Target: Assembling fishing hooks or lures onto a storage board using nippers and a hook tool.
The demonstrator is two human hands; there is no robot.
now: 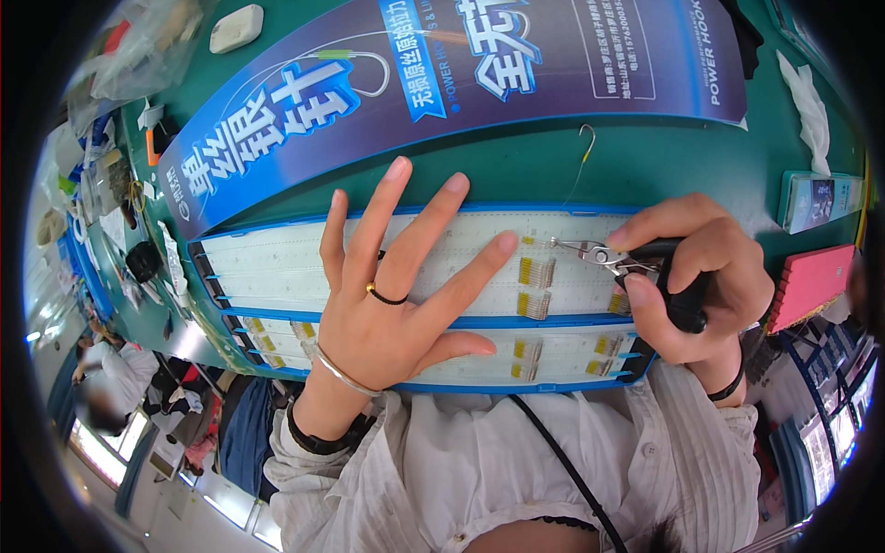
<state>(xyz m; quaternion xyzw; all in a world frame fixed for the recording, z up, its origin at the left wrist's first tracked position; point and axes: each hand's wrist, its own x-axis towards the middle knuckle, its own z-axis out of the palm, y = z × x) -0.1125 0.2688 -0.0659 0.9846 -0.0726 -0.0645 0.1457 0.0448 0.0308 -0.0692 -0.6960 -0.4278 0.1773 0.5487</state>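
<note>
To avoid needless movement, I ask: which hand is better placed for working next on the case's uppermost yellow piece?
Probably the right hand: it holds pliers, whose tips are beside that yellow piece. The left hand is spread over the case, holding no tool.

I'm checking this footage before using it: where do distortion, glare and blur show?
Head view: the lens visibly bows the blue sign and the long case, and the corners go black; head view: the lower-left window is washed out; head view: the seated person at far left has a smeared head; head view: the pliers look fairly sharp.
</note>
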